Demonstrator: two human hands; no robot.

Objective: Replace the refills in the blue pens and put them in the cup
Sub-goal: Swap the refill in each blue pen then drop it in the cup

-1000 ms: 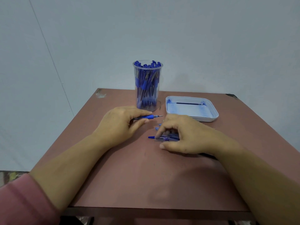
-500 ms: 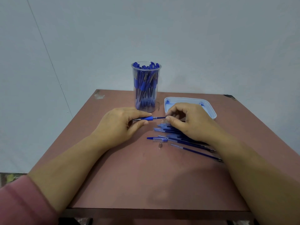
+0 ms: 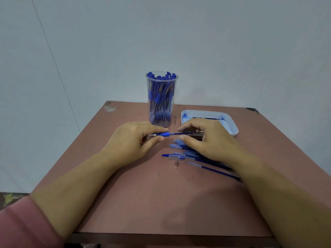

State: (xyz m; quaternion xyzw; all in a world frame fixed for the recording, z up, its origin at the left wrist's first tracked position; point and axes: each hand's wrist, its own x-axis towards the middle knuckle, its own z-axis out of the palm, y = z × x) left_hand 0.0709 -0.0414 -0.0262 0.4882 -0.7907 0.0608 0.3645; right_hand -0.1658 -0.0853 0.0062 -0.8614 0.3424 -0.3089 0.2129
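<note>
Left hand (image 3: pixel 132 140): grip narrow, thumb + forefinger pinching the slim blue plastic pen (image 3: pixel 163 134) at its rubbery blue collar. The pen is held level just above the desk, on the near side of the tall clear plastic cup (image 3: pixel 162 99), which is packed w/ blue pens. Right hand (image 3: pixel 209 140): grip also narrow, fingertips curled on the thin dark-blue refill (image 3: pixel 184 133) that sticks out of the pen's right end.

We judge both v. light. Barrel is stiff, refill thin & bendy, so we'd hold it close to the barrel mouth & push straight, else it may buckle. The rubber collar looks the best non-slip spot; the smooth barrel is prob. slippery.

Surface: flat reddish-brown desk (image 3: pixel 161 203), matt, scuffed at the far-left corner. A loose heap of blue refills & pens (image 3: pixel 200 159) lies partly under the right hand. A small silver metal tip (image 3: pixel 176 163) lies just near-left of it and could roll. A shallow white plastic tray (image 3: pixel 234 127), ink-stained, sits far right w/ one refill inside.

Room: plain pale grey wall (image 3: pixel 215 51) behind; pink sleeve (image 3: pixel 23 228) at near left.
</note>
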